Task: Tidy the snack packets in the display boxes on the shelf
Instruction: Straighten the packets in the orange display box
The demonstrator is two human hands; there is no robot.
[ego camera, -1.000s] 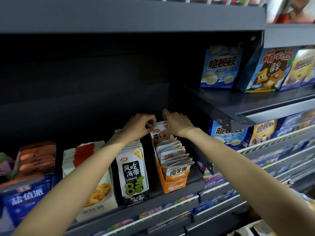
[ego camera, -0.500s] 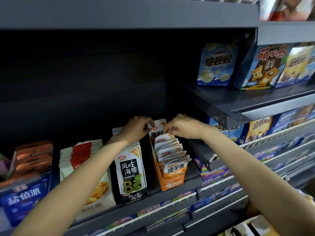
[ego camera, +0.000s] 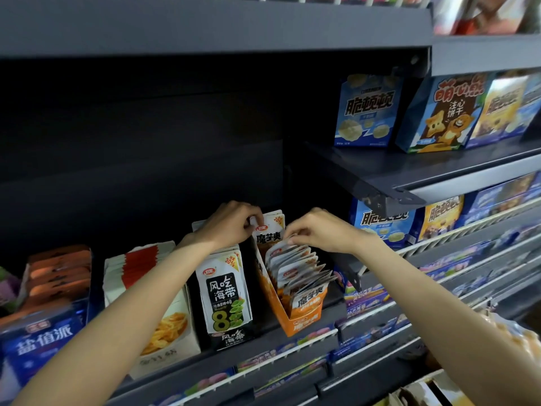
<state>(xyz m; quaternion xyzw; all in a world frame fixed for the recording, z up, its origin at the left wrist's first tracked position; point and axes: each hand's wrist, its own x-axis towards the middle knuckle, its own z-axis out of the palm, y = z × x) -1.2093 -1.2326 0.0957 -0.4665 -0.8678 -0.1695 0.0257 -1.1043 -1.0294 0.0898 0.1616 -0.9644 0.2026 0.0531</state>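
A dark metal shelf [ego camera: 316,320] fills most of the frame, its back panel black and its front rail lined with price tags. A second shelf [ego camera: 433,174] juts out at the right centre of the frame, carrying blue biscuit boxes [ego camera: 366,112].

Along the lower shelf, from the lower left, stand a blue box [ego camera: 41,344], a white box with a picture of fries [ego camera: 167,326], a black-and-white seaweed packet box [ego camera: 224,297] and, right of centre, the orange display box [ego camera: 292,315]. The orange display box is angled with its open top toward the camera and holds a row of snack packets [ego camera: 298,268] leaning like a fanned deck.

Two bare forearms reach up from the bottom corners and meet at the back end of that orange box, in the middle of the frame. The left hand [ego camera: 231,224] has its fingers curled and pinches the upper left corner of the rear packet [ego camera: 270,230], which stands upright behind the row. The right hand [ego camera: 319,230], just beside it, pinches the top edge of a packet in the back of the leaning row with its fingertips [ego camera: 291,234]. The two hands are near each other but apart, with the upright rear packet between them.
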